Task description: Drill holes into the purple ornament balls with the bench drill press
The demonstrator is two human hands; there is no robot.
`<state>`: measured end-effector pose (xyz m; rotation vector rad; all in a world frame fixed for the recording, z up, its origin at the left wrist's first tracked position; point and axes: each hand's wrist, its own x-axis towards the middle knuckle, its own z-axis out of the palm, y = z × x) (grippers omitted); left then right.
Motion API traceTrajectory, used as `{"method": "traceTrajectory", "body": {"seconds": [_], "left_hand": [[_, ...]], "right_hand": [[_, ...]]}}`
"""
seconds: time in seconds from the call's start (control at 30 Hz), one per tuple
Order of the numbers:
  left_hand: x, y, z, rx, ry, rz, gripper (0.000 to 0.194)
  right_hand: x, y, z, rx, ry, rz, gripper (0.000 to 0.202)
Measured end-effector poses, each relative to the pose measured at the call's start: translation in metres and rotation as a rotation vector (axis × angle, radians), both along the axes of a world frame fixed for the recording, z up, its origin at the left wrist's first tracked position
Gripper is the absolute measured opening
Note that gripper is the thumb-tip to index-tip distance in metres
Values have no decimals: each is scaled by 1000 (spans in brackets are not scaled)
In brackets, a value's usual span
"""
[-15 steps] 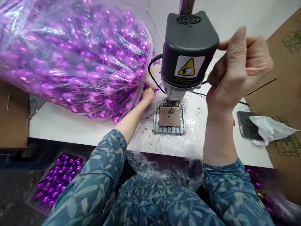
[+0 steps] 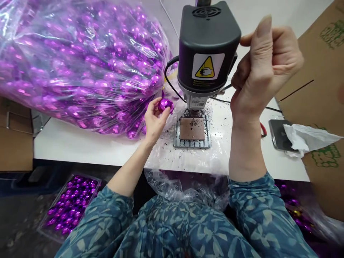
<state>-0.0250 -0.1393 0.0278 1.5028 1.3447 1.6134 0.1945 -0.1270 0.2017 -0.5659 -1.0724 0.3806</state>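
A shiny purple faceted ball (image 2: 166, 105) is pinched between the thumb and fingers of my left hand (image 2: 156, 125). That hand is just left of the bench drill press (image 2: 209, 46), beside the mouth of a big clear plastic bag (image 2: 88, 71) full of similar purple balls. My right hand (image 2: 266, 61) is raised at the drill's right side, its fingers curled closed; what they grip is hidden behind them. Under the drill head, a brown square board (image 2: 192, 129) with a small dark hole lies on the slotted metal base (image 2: 192, 144).
Dark shavings are scattered over the white table (image 2: 80, 147) around the base. At right are a phone (image 2: 279, 134), a crumpled tissue (image 2: 309, 134) and a cardboard box (image 2: 319, 93). Below the table's left side sits a clear tray of purple balls (image 2: 71, 204). Crumpled plastic film (image 2: 185, 190) hangs at the front edge.
My left hand has come out of the bag's mouth, toward me and slightly left, with a purple ball in its fingers. My right hand stays closed beside the drill.
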Motion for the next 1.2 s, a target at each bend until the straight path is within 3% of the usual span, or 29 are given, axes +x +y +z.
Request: {"method": "traceTrajectory", "body": {"seconds": [0.1, 0.2, 0.33, 0.73, 1.03, 1.2], "left_hand": [[19, -40, -4, -189, -227, -246, 52], [40, -50, -21, -341, -396, -361, 51], [52, -34, -41, -296, -391, -316, 52], [64, -12, -61, -231, -282, -232, 59], [72, -13, -63, -158, -79, -256, 63], [70, -19, -63, -131, -23, -353, 68]], "right_hand": [[1, 1, -1, -12, -3, 5, 49], [3, 3, -1, -1, 6, 35, 48], [3, 3, -2, -1, 12, 35, 50], [0, -2, 0, -35, -4, 23, 50], [0, 1, -2, -7, -14, 0, 54], [-2, 3, -4, 55, 11, 6, 51]]}}
